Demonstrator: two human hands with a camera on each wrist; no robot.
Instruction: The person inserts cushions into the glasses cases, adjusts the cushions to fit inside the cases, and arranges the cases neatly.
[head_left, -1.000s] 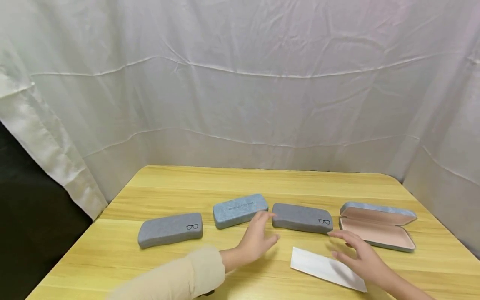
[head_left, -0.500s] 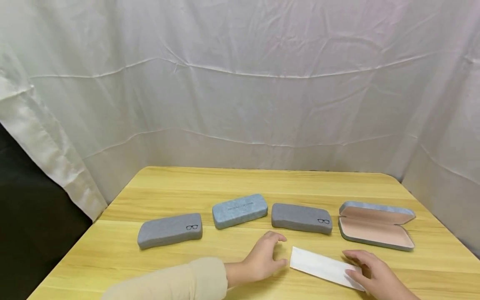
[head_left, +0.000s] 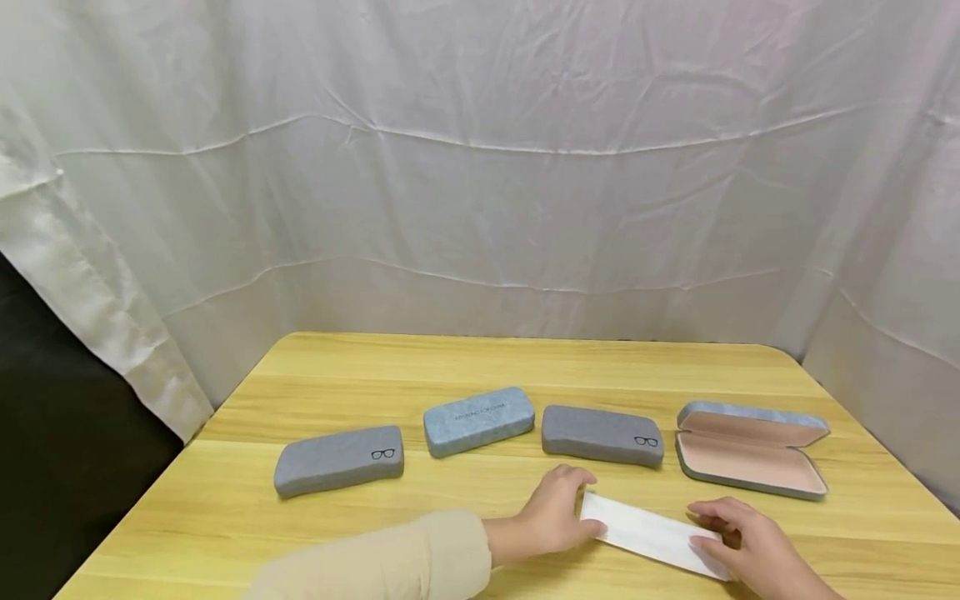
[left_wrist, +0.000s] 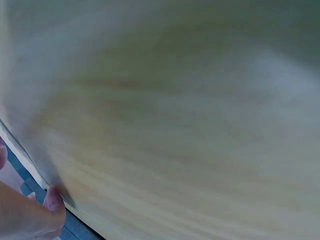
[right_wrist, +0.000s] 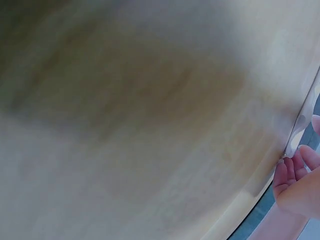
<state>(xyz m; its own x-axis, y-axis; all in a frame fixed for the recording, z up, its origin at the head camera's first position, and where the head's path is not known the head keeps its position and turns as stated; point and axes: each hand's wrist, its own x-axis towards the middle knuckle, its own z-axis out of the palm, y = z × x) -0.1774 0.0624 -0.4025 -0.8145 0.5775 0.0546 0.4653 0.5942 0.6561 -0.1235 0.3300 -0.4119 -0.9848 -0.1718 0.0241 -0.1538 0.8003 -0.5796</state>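
Observation:
A flat white strip, paper or cloth, lies slantwise near the front of the table. My left hand pinches its left end, thumb on top and fingers at the far edge. The right hand grips the strip's other end between thumb and curled fingers. In the left wrist view only a small part of the left hand shows, at the lower left. The right wrist view catches the right hand at its right edge, its fingertips against the strip, whose edge looks wavy.
Behind the hands lie a grey glasses case, a blue glasses case and, farther left, another grey glasses case, all closed. At the right, an open glasses case shows its pink lining. A pale curtain hangs behind the wooden table.
My left hand has come down and rightward from near the blue case to the strip's left end. The right hand has lowered onto the strip's right end. The cases have stayed put.

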